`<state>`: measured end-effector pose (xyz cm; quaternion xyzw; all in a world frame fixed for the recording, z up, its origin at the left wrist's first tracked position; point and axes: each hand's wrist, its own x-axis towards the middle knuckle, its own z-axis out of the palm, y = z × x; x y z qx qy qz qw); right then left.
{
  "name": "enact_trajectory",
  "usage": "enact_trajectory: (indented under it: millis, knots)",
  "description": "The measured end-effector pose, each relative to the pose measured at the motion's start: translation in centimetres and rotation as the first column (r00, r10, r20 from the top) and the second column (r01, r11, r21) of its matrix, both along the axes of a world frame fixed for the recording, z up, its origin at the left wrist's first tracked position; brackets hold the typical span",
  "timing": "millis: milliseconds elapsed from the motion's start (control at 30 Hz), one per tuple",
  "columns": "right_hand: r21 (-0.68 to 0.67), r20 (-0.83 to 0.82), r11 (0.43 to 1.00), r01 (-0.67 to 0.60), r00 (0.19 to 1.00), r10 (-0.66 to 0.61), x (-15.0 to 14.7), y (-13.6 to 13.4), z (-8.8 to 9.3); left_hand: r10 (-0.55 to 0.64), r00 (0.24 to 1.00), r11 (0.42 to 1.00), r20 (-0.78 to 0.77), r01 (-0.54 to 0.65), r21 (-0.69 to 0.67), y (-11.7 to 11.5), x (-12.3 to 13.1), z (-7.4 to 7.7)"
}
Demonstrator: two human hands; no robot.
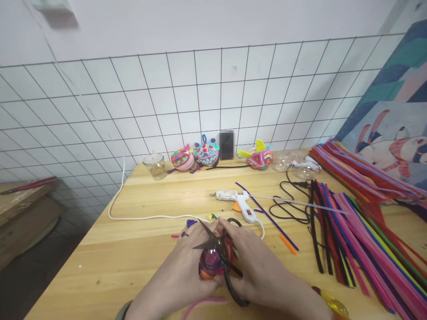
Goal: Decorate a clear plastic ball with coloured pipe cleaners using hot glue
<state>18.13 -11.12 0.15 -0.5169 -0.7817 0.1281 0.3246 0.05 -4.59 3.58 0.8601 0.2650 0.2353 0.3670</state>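
My left hand [180,271] and my right hand [256,262] are cupped around a small round ball [210,263] wrapped in pink, purple and orange pipe cleaners, low at the table's front. Black scissors [220,249] lie across the ball with the blades open and pointing left. Their black handles hang down by my right hand's fingers. A pink pipe cleaner [200,304] trails off the ball toward me. Both hands have their fingers curled on the ball.
A white glue gun [238,202] lies just beyond the hands, its white cord [147,217] running left. Several pipe cleaners [360,226] are spread at the right. Three decorated balls [208,155], a glass jar [156,166] and clear balls [293,162] stand at the wire grid.
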Motion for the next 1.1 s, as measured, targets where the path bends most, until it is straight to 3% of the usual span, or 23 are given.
enact_trajectory:
  millis: [167,267,367,467,533,633,833,1000,1100]
  knots:
    - [-0.068,-0.080,0.998,0.018,0.997,-0.024,0.4,-0.1,-0.1,0.054,0.996,0.994,0.070,-0.048,-0.095,0.2,-0.4,-1.4]
    - [-0.071,-0.252,0.994,0.080,0.963,-0.096,1.1,-0.5,-0.2,0.202,0.970,0.941,0.137,-0.153,-0.301,0.7,-0.9,-2.0]
    - [-0.060,-0.505,0.989,0.134,0.851,-0.146,1.5,-0.5,-0.1,0.316,0.910,0.824,0.266,-0.124,-0.553,1.2,-1.3,-2.1]
    - [-0.168,-0.717,0.978,0.127,0.665,-0.210,1.2,0.0,0.3,0.441,0.804,0.736,0.400,-0.068,-0.674,1.7,-1.2,-2.0]
    - [-0.245,-0.788,0.965,0.097,0.560,-0.256,0.4,0.2,0.5,0.506,0.731,0.713,0.458,-0.056,-0.699,1.8,-0.9,-2.0]
    - [-0.289,-0.830,0.954,0.074,0.477,-0.289,-1.0,0.4,0.6,0.555,0.655,0.706,0.513,-0.044,-0.707,1.6,-0.3,-2.0]
    - [-0.262,-0.901,0.965,0.020,0.353,-0.252,-2.4,0.3,0.1,0.545,0.643,0.725,0.539,-0.039,-0.687,0.6,0.9,-2.4]
    - [-0.256,-0.898,0.967,0.000,0.371,-0.238,-2.4,0.4,0.1,0.523,0.660,0.692,0.539,0.040,-0.721,0.1,1.5,-3.2]
    - [-0.244,-0.894,0.967,0.077,0.370,-0.255,-2.5,0.3,0.3,0.495,0.682,0.689,0.539,0.070,-0.722,0.2,1.6,-3.6]
